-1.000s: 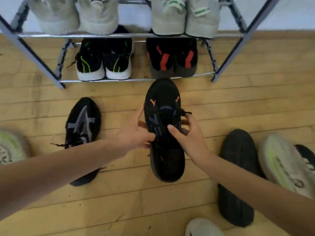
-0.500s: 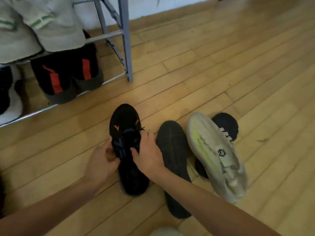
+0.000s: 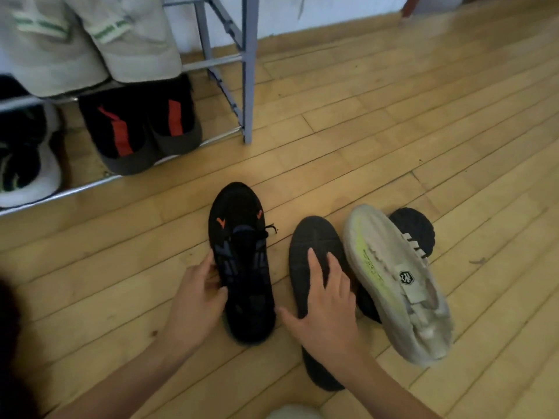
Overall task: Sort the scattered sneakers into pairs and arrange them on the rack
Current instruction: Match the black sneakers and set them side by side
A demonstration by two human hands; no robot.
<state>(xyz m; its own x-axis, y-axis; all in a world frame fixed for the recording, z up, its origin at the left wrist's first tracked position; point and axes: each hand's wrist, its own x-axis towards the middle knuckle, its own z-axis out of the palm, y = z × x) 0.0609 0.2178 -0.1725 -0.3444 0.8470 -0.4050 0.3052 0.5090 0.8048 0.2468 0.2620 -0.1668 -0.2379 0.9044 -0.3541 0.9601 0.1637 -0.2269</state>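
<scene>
Two hands work on the floor just in front of the rack. The left hand grips the side of an upright black sneaker with orange marks; the right hand lies flat, fingers spread and grasping nothing, on the upturned sole of a dark shoe just beside it. That one probably needs flipping to check for a match. A grey sneaker leans against it, so lift cleanly, then seat the pair heel-out on a free rail.
</scene>
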